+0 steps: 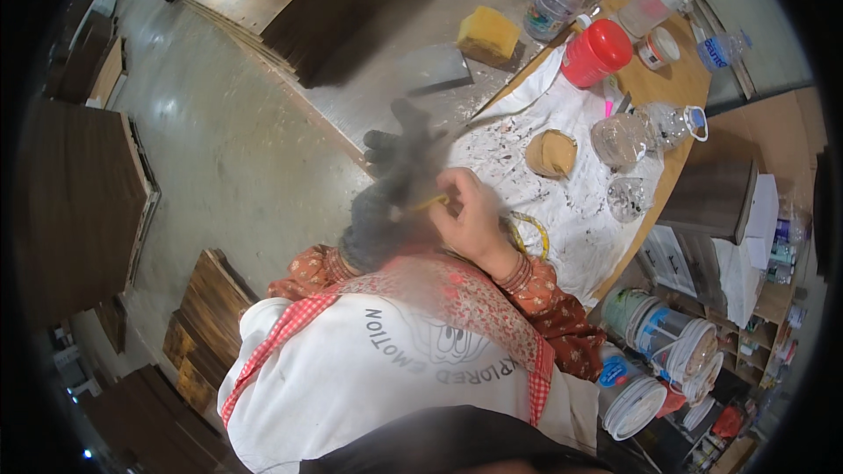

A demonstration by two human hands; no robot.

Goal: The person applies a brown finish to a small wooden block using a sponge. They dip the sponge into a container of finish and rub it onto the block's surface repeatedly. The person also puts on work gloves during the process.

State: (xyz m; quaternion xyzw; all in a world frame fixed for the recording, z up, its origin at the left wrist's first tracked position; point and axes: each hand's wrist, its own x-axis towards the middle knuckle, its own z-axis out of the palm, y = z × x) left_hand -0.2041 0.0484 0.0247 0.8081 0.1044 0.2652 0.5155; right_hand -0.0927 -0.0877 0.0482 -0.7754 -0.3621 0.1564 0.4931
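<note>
My left hand (376, 206) wears a dark grey glove and is held in front of my apron. Motion smears it, and dark glove fingers (408, 123) point up and away. I cannot make out whether a second glove is among them. Close beside it on the right, my bare right hand (470, 215) has its fingers curled together. They pinch a thin yellow strip (428, 203) at the edge of the dark fabric. A yellow and dark looped cord or band (537, 235) lies just right of my right wrist, on the stained white cloth (500, 154).
A tan round tub (551, 154), red-lidded container (597, 53), clear bottles (645, 132) and yellow sponge block (488, 36) stand on the worktable. Stacked dark boards (299, 0) rise at the far left. Several buckets (632, 404) stand low on the right; brown panels (206, 325) are left of me.
</note>
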